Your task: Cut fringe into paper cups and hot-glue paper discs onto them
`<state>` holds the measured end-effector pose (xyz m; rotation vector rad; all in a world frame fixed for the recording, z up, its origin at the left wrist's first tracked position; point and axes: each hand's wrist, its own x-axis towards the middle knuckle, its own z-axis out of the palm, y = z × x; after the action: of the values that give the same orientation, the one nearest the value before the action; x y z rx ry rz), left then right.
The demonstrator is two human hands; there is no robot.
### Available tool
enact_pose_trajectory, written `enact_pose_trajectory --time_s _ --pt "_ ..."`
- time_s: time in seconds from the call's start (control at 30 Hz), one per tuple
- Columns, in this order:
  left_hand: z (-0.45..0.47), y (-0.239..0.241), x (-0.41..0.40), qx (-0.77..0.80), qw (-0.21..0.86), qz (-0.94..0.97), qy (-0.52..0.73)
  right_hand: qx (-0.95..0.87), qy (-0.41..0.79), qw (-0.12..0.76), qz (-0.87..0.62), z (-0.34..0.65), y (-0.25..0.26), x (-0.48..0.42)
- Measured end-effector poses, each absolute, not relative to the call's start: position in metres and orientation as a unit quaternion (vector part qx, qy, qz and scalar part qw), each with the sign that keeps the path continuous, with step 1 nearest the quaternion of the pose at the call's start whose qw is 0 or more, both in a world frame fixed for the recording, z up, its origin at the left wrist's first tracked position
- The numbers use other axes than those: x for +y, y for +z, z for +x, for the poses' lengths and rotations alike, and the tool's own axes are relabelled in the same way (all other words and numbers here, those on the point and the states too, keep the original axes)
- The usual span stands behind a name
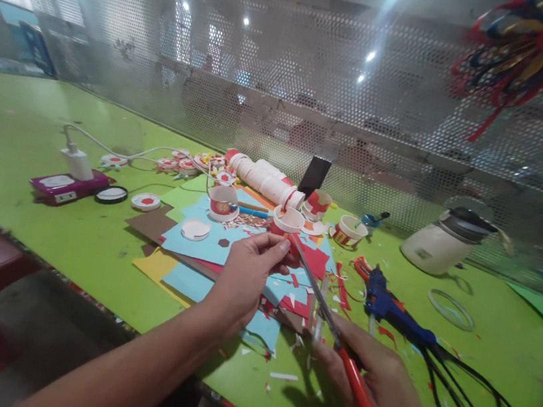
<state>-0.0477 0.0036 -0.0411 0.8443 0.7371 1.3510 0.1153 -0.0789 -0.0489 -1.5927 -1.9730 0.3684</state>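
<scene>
Between its thumb and fingers, my left hand (249, 271) pinches a small piece of red paper (294, 247). My right hand (374, 366) is wrapped round the red handles of a pair of scissors (315, 292), whose blade tips reach the red paper. How far apart the blades are is hard to make out. Beneath both hands lies a pile of coloured paper sheets (195, 243) strewn with offcuts. Just beyond my left fingers stands a cut-down paper cup (288, 219), with another paper cup (223, 205) to its left.
A blue glue gun (384, 297) with black cable lies right of the pile, near a clear tape roll (451, 309) and a white kettle (442, 244). Stacked paper cups (267, 179) and a propped phone (314, 176) stand behind. A purple power strip (69, 185) sits left.
</scene>
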Motion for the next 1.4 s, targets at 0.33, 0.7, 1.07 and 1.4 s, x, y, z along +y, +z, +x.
enact_pose_trajectory --time_s 0.33,0.7,1.07,1.4 --pt "-0.0477 -0.0408 0.0029 0.325 0.64 0.378 0.585 -0.732 0.155 0.292 -0.596 0.1131 -0.0485 -0.0795" --pt "-0.0479 -0.0415 0.0029 0.324 0.641 0.376 0.586 -0.734 0.183 0.287 -0.588 0.1138 -0.0475 -0.0792" --pt "-0.0473 -0.0414 0.0023 0.324 0.644 0.373 0.584 -0.739 0.173 0.304 -0.576 0.1157 -0.0474 -0.0776" --pt "-0.0468 -0.0413 0.002 0.331 0.644 0.364 0.586 -0.74 0.169 0.289 -0.584 0.1151 -0.0466 -0.0777"
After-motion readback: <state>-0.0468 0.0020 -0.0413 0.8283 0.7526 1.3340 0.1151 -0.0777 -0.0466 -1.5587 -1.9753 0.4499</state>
